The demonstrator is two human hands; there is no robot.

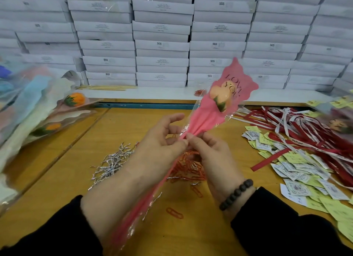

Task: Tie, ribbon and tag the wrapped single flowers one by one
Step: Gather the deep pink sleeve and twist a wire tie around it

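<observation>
We see both hands hold the pink flower (221, 101) above the table (80, 160): the left hand (162, 141) and the right hand (210, 150) pinch its gathered neck, over the clips (187, 169).

Dark letters reading "LOVE YOU" run across the upper part of the pink flower wrapper (235, 87), just above the peach bud. Behind it, the stacked white boxes (162, 45) carry the printed mark "SGS" on several of their front edges; the finer lines of print on other boxes are too small to read. The white and yellow tags (298, 171) on the tabletop bear round stamps and square codes, and the red and white ribbons (298, 125) show small lettering, none of it legible.
</observation>
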